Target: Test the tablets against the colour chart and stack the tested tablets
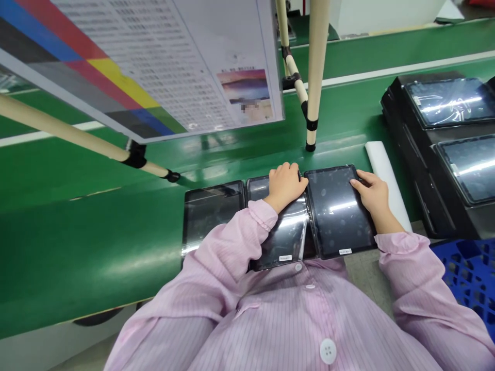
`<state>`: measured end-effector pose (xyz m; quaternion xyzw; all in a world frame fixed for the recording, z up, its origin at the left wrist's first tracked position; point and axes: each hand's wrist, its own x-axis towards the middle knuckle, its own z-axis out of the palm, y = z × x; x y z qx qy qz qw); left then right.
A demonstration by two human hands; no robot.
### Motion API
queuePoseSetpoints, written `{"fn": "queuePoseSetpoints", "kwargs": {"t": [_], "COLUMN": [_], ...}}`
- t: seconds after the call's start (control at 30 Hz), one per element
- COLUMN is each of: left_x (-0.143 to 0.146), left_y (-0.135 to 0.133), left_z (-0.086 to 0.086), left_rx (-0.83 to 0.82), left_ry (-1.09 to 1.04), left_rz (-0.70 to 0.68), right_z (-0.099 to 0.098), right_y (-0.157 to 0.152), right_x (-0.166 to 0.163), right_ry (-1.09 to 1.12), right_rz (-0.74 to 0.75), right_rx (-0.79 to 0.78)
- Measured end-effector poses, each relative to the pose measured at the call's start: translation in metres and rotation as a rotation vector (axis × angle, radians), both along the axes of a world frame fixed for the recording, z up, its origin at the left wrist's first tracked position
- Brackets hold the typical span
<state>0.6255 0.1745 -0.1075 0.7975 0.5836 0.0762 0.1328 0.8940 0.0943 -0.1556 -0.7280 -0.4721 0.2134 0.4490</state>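
Right tablet (336, 221): lying screen-up at the near side of the green bench (96, 247), between the two hands.
Long axis: running away from the wearer's body, slightly aslant; small white label sitting at the near end.
Right hand (373, 195): nearer of the two; clamping the tablet's far right edge, thumb pressing on the screen, tablet lying leftward of the fingers.
Left hand (286, 184): resting over the far end of the middle tablet (286, 239), fingers bunching together, thumb pointing at the right tablet's far left corner; whether they are clamping, cannot tell.
Left tablet (211, 211): lying just beside the middle one, untouched by either hand.
White block (381, 162): standing or lying just right of the right hand; cannot tell which.
Hidden: right fingertips disappearing behind the tablet's edge; left sleeve (232, 237) covering parts of the middle and left tablets.
Hard to make out: dark strip showing between middle and right tablets; screens blurring under glare.
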Motion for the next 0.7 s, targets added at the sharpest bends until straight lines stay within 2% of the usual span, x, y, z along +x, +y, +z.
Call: {"fn": "queuePoseSetpoints", "kwargs": {"t": [0.17, 0.33, 0.43, 0.5, 0.6, 0.7], "left_x": [-0.004, -0.023, -0.055, -0.080, -0.114, -0.135], "left_y": [-0.004, -0.020, -0.055, -0.089, -0.143, -0.185], "left_z": [-0.001, 0.013, 0.024, 0.027, 0.025, 0.016], "left_rx": [0.019, 0.055, 0.058, 0.070, 0.036, -0.007], "left_ry": [-0.040, -0.114, -0.113, -0.072, 0.026, 0.088], "left_rz": [-0.027, -0.078, -0.131, -0.148, -0.144, -0.115], "right_z": [0.001, 0.002, 0.010, 0.020, 0.036, 0.046], "right_y": [-0.001, -0.002, -0.014, -0.030, -0.060, -0.087], "right_x": [-0.002, -0.001, 0.003, 0.005, 0.007, 0.004], "right_ry": [-0.017, -0.017, -0.046, -0.111, -0.206, -0.288], "right_rz": [0.010, 0.017, 0.040, 0.125, 0.272, 0.383], "right_rx": [0.000, 0.008, 0.010, 0.010, -0.002, 0.007]}}
